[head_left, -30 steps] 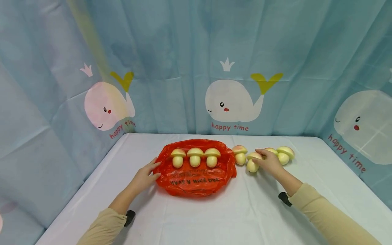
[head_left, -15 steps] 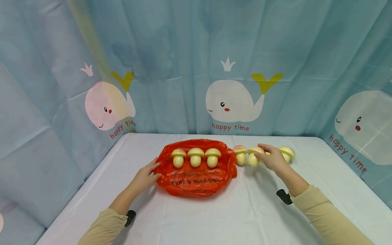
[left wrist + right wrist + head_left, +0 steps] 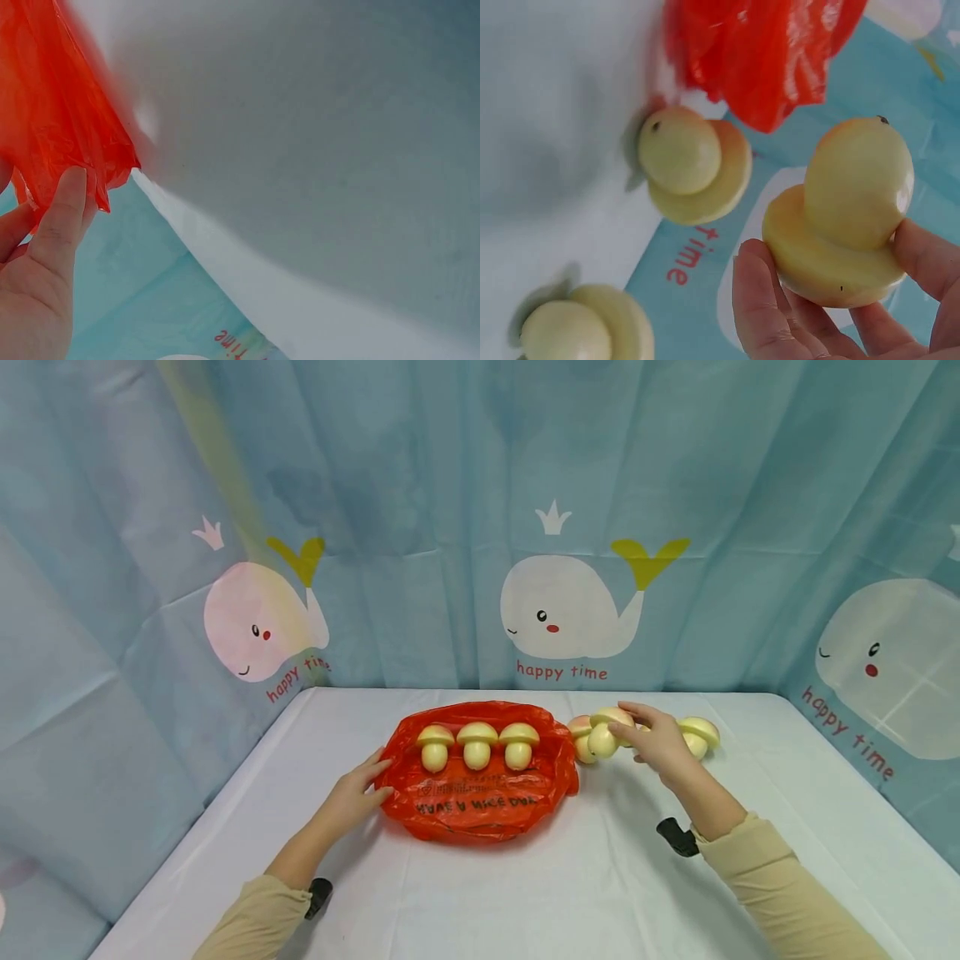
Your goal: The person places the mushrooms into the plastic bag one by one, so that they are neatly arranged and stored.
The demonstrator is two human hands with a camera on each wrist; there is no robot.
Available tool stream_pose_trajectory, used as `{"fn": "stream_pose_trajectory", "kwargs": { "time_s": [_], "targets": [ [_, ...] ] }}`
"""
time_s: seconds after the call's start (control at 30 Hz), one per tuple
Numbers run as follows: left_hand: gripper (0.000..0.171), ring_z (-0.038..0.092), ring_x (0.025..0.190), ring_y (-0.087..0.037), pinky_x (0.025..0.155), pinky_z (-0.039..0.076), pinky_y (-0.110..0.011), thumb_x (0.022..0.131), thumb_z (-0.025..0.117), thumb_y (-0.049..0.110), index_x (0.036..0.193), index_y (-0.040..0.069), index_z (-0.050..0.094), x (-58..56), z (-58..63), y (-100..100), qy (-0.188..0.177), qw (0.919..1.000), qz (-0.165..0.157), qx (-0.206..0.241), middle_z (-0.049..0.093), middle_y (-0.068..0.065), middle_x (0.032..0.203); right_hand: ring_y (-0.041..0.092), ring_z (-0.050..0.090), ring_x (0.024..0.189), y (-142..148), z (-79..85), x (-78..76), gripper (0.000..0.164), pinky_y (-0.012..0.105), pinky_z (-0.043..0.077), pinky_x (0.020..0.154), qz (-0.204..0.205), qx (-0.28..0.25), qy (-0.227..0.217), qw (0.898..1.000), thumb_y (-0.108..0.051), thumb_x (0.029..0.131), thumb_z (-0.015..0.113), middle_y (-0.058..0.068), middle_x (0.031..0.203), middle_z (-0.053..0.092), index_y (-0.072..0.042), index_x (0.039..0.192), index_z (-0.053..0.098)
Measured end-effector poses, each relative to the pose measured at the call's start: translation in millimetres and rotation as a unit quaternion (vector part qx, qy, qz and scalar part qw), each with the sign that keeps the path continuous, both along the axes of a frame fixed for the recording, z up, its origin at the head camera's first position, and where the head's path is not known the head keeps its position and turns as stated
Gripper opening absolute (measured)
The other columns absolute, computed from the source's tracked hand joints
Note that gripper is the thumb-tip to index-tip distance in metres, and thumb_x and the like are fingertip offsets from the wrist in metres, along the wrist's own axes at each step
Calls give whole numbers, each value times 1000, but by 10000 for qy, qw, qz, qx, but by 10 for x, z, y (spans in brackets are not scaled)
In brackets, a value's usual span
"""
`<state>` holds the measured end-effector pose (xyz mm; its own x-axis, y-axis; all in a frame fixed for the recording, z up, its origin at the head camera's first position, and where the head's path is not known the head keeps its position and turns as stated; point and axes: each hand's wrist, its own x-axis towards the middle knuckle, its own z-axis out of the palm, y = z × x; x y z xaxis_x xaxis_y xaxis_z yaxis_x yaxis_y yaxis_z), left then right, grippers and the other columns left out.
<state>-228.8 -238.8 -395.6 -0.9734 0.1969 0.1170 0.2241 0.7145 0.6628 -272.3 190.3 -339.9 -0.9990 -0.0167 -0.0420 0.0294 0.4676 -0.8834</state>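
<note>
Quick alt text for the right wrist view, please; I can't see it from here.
The right hand holds a pale yellow mushroom-shaped piece, fingers around its cap. A second piece lies to its left and a third piece at lower left, on the white tabletop. A red plastic bag shows at the top, before a blue curtain.

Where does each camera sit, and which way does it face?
Head: on the person's head, facing forward and down at white table, red bag and blue curtain; left hand, right hand and forearms show.
Left wrist: on the left wrist, facing the bag, table and curtain; left fingers show.
Right wrist: on the right wrist, facing the held mushroom-shaped piece, two other pieces and the bag; right fingers show.
Shared: the head and right wrist views show the held piece and the bag.
</note>
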Motion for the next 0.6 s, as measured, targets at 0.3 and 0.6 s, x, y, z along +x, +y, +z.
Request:
{"fn": "stream_pose_trajectory", "kwargs": {
  "time_s": [0.3,0.6],
  "targets": [
    [51,26,137,-49,109,26,-59,93,59,1,138,-15,42,-4,-1,8,-119,9999,14,-21,26,-30,152,32,61,105,-204,53,21,61,32,55,78,-11,-696,-107,9975,-29,99,57,23,147,40,-3,150,35],
    [52,25,137,-50,109,26,-59,92,58,0,138,-17,39,19,7,11,-107,9999,1,41,24,-31,152,25,62,99,-413,106,4,58,30,57,75,34,-1304,-183,9913,-23,99,57,22,145,42,-4,149,35]
  ]
}}
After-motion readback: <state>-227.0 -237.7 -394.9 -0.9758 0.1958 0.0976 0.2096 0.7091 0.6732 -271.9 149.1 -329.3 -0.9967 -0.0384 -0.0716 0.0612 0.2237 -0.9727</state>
